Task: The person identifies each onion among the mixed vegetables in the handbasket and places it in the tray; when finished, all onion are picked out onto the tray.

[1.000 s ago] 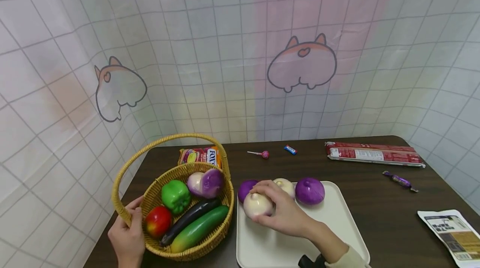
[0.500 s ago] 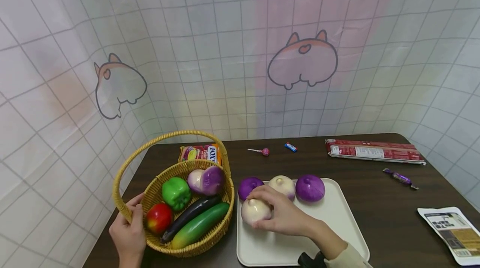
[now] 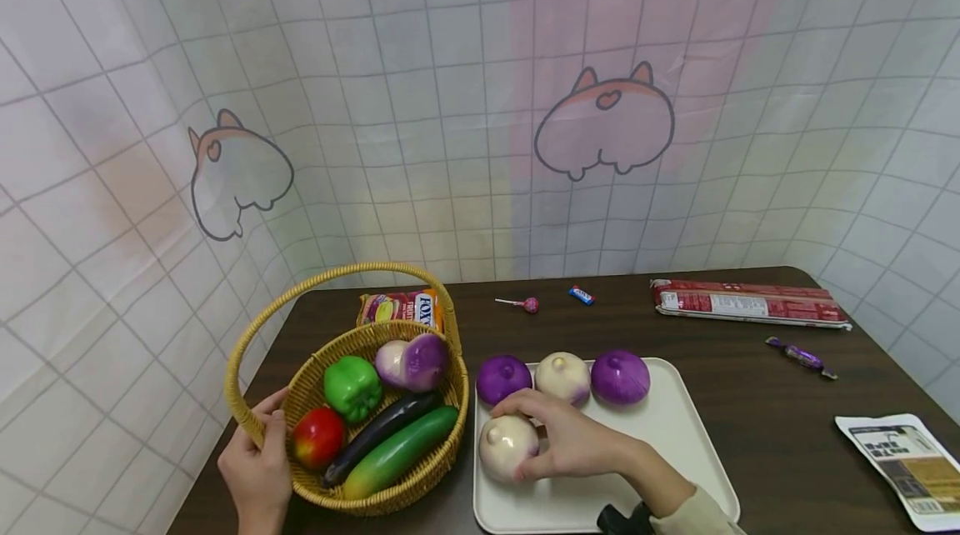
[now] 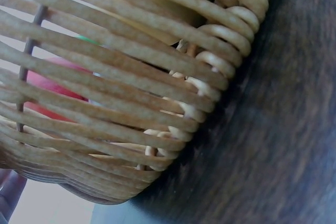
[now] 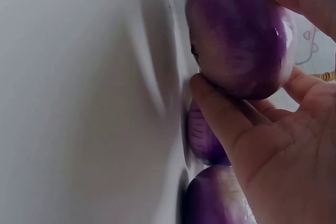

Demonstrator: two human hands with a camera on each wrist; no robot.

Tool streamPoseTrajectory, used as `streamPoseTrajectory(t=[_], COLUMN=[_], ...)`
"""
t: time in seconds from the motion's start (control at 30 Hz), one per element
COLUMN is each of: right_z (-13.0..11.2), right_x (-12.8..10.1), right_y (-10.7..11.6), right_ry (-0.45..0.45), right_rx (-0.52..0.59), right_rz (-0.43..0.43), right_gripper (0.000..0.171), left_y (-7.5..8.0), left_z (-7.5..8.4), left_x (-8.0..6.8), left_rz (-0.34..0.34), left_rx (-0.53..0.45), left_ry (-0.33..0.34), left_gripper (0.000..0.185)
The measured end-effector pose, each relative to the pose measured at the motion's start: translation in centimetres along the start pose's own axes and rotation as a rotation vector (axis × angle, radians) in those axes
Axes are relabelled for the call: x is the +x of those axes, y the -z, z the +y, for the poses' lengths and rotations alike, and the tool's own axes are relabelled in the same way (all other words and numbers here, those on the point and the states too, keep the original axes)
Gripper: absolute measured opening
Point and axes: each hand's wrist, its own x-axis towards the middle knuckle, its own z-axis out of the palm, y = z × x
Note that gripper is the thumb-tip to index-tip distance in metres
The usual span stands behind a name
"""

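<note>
My right hand [image 3: 573,439] grips a purple-and-white onion [image 3: 508,447] at the left side of the white tray [image 3: 600,506]. In the right wrist view, fingers and thumb lie around the onion [image 5: 241,35], close over the tray. Behind it stand a purple onion [image 3: 502,378], a white-topped one [image 3: 562,377] and another purple one [image 3: 620,377] in a row. My left hand [image 3: 257,468] holds the wicker basket [image 3: 397,506] by its left rim, near the handle foot. Inside are a green pepper [image 3: 352,387], a red fruit [image 3: 318,437], an eggplant [image 3: 384,435], a green cucumber-like vegetable [image 3: 401,452] and purple-white onions [image 3: 412,362].
A bag of Fox's sweets [image 3: 405,308] lies behind the basket. Further right are a lollipop [image 3: 529,305], a small blue candy [image 3: 581,295], a long red package [image 3: 750,304], a purple-wrapped candy [image 3: 801,357] and a flat pouch [image 3: 903,468]. A gridded curtain [image 3: 450,143] closes off the back.
My right hand has brought the onion lower and nearer to me on the tray, away from the onions behind, which now show more fully. The left hand stays on the basket.
</note>
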Motion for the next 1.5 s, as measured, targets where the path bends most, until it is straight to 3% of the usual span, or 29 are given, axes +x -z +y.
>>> streamPoseTrajectory(t=[0.27, 0.6, 1.5], right_z=[0.2, 0.4, 0.9], right_x=[-0.1, 0.1, 0.0], right_y=[0.1, 0.2, 0.4], right_ry=[-0.017, -0.057, -0.061], right_rx=[0.067, 0.078, 0.068], right_rz=[-0.049, -0.106, -0.107], right_gripper=[0.061, 0.064, 0.076], left_y=[0.3, 0.0, 0.1], left_z=[2.8, 0.0, -0.1], left_x=[-0.1, 0.0, 0.0], left_rz=[0.000, -0.006, -0.015], left_rx=[-0.041, -0.021, -0.012], left_ry=[-0.028, -0.015, 0.003], left_gripper=[0.017, 0.017, 0.018])
